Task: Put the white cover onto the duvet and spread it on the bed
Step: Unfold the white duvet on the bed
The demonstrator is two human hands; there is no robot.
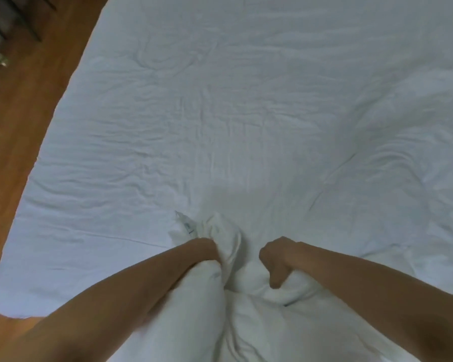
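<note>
Head view: a wide white wrinkled fabric sheet, taken to be the white cover (246, 113), is spread flat over the bed, its left edge lying along the brown wooden floor (24, 142). A bunched white padded corner, judged to be the duvet (228, 244), is gathered at the near centre. The left hand (207, 248) is half buried in this bunch; its fingers are hidden, so their state cannot be told. The right hand (275, 259), just to the right, is clenched on a fold of the same white fabric.

The step in hand is judged to be feeding the corner into the cover. The corner should be held firmly by both hands, pushed fully toward the far corner of the cover, and kept untwisted. Which layer is cover and which duvet cannot be separated with certainty.
</note>
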